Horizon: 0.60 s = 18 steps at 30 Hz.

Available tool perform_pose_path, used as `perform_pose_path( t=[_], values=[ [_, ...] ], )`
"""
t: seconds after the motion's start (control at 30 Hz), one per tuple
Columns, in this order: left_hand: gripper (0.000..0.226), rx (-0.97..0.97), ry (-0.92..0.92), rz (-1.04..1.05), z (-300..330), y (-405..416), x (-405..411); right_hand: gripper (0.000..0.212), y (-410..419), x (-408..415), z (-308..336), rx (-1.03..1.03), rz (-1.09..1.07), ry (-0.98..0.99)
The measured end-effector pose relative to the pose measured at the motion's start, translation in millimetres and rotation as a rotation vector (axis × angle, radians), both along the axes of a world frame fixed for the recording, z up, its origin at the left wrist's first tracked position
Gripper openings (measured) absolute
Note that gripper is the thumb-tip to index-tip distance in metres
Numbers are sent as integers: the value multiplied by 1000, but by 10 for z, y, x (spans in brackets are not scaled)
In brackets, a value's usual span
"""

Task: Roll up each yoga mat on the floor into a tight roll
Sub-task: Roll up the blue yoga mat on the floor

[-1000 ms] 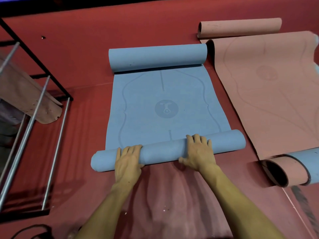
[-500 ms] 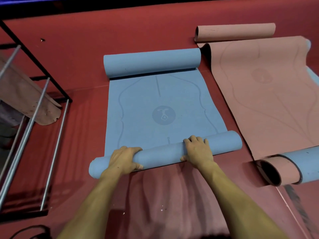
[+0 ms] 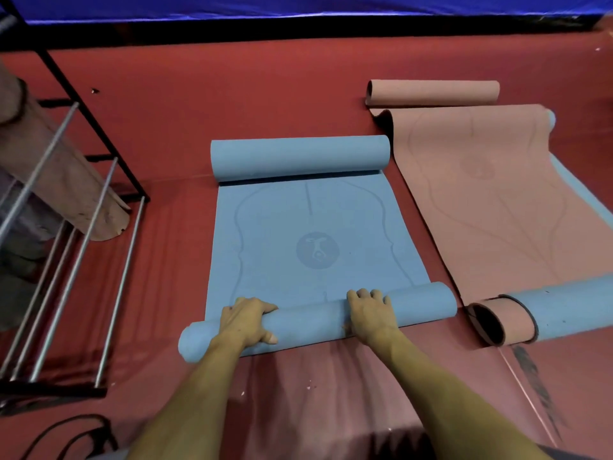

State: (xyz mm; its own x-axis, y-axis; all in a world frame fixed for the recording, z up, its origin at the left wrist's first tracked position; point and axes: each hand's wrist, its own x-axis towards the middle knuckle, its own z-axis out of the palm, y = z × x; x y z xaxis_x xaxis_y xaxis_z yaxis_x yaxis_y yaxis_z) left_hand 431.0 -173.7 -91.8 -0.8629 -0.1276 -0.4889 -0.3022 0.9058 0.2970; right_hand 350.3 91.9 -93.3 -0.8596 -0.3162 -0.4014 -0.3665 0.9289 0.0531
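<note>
Head view, looking down at a red floor [image 3: 232,111] where a blue yoga mat [image 3: 315,234] lies partly unrolled, curled into a roll at both ends. The near roll [image 3: 318,322] runs slightly slantwise, its left end closer to the camera. The left hand [image 3: 247,322] wraps over this roll, fingers curled down its far side and thumb on the near side, so it is grasping the roll. The right hand [image 3: 371,313] lies on top of it with fingers bent over the far edge; its thumb is hidden, but it seems to clasp the roll too. The far roll [image 3: 300,157] sits well apart, beyond a round logo printed on the flat stretch. Just beside the blue mat, to the right, a pink mat [image 3: 491,200] lies spread (blue on its underside), with a loose curl [image 3: 504,322] at its near end and a separate pink roll [image 3: 433,91] beyond it. A metal rack [image 3: 83,207] stands at left.
</note>
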Motion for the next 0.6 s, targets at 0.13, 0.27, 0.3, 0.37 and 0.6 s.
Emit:
perform_pose_path(
  t=[0.13, 0.27, 0.3, 0.37, 0.6],
  values=[
    [77, -48, 96, -12, 21, 44, -93, 27, -45, 0, 18, 14, 18, 71],
    [64, 31, 81, 29, 21, -39, -189, 34, -72, -57, 59, -22, 56, 34],
    [63, 43, 73, 32, 29, -59, -211, 36, -68, -79, 70, -47, 58, 21],
    [62, 54, 58, 34, 54, -84, -251, 45, -52, -131, 85, -86, 63, -29],
    [56, -24, 106, 37, 28, 0, -227, 56, -96, -95, -62, -32, 65, 103]
  ],
)
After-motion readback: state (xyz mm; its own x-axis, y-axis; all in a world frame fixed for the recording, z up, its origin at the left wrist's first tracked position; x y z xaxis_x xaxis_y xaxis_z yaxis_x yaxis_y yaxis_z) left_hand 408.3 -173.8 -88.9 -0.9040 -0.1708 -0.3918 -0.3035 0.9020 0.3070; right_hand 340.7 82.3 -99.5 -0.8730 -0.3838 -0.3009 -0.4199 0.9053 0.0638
